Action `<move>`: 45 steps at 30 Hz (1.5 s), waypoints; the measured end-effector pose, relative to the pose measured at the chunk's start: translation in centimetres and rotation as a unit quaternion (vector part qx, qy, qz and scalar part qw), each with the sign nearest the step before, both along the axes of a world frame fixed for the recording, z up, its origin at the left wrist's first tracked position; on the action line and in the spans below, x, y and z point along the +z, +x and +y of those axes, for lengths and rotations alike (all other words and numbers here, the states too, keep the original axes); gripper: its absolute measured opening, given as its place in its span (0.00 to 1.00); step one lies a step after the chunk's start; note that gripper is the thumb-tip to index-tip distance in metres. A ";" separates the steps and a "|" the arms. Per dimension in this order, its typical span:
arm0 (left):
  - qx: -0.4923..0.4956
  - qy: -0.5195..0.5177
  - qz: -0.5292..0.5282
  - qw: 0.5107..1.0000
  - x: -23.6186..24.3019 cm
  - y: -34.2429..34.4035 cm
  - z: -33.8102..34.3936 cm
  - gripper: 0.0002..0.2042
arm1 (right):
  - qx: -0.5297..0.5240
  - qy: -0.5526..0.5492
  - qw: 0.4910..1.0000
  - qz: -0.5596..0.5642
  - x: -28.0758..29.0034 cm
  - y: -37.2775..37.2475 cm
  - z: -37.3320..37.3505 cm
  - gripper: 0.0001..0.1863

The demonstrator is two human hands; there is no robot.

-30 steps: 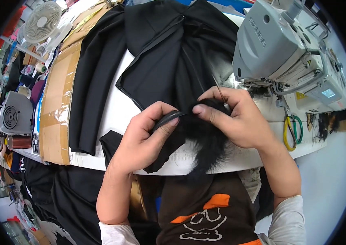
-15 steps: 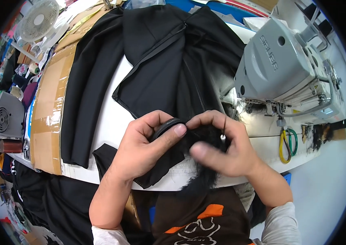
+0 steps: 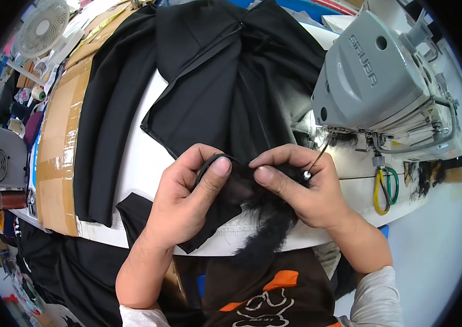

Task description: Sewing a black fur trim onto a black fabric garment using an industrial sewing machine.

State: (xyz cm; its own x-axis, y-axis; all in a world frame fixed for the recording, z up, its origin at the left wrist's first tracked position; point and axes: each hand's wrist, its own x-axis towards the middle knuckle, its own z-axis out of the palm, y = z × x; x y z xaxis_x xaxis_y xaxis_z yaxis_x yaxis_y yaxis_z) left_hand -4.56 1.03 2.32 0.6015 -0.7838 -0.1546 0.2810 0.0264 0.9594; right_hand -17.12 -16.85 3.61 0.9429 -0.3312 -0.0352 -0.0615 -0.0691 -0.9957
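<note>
My left hand (image 3: 190, 185) is closed, with thumb and index finger pinching a narrow black fabric strip (image 3: 205, 166) that bends in a loop. Facing it, my right hand (image 3: 307, 188) pinches its thumb and index fingertips together at the edge of the same dark piece; what lies between the tips is too small to make out. A thin rod with a white tip (image 3: 307, 175) is tucked in the right hand's fingers. Black furry trim (image 3: 269, 229) hangs below the hands over the table edge. Behind them lies a large black garment (image 3: 204, 103) with a long seam or zip.
A grey sewing machine (image 3: 370, 76) stands at the right, with yellow-handled scissors (image 3: 379, 196) and a green-handled pair (image 3: 392, 185) below it. Taped cardboard (image 3: 59, 147) covers the left of the white table (image 3: 127, 182). A white fan (image 3: 40, 27) stands far left.
My right thumb has come up to meet the index fingertip in a pinch. My left thumb has shifted slightly left, and the dark strip is turned more edge-on.
</note>
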 end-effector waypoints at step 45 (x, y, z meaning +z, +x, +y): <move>-0.056 -0.072 0.005 0.996 -1.6 1.1 -0.7 0.07 | 0.065 0.263 0.949 0.165 -1.8 2.4 -1.5 0.15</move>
State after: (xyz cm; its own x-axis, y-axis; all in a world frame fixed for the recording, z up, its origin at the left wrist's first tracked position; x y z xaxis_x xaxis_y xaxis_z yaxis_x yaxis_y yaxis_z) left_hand -3.45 0.30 0.69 0.5081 -0.8604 -0.0407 0.2996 0.1322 0.9449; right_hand -14.70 -18.33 1.82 0.8839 -0.0680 -0.4628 -0.4001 0.4027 -0.8233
